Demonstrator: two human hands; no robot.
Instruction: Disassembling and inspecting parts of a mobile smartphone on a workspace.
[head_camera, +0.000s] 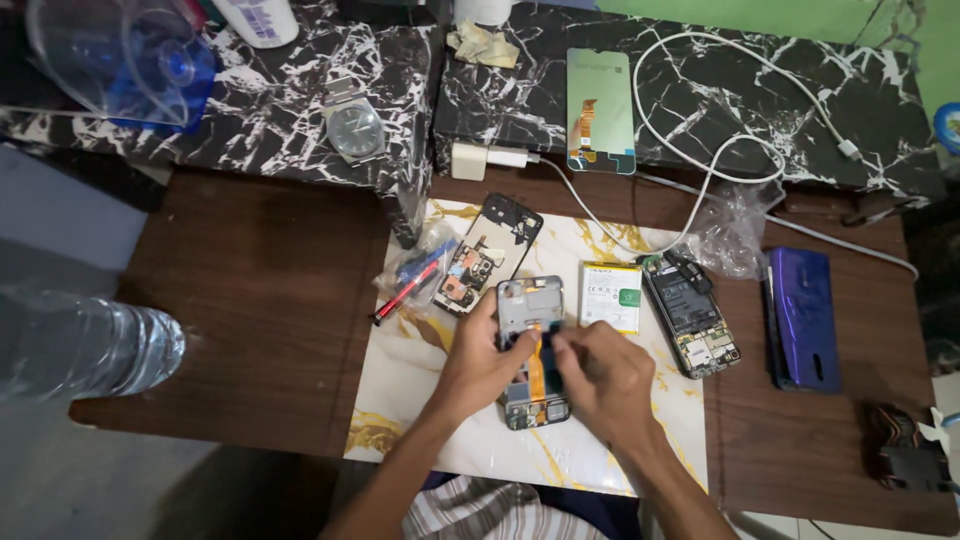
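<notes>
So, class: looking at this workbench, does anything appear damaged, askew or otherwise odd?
Nothing is spilled, but the open phone frame under the left hand and right hand has no back or battery. Its white rectangular battery and another stripped black phone body lie askew on the white-and-gold marbled mat.

Both forearms reach in from below the phone frame (533, 350). The left hand (478, 362) clasps its left edge. The right hand (607, 380) pinches over its middle.

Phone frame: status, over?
Left hand steadies phone frame. Right hand pinches at its orange flex. Battery alongside, nothing blocking.
</notes>
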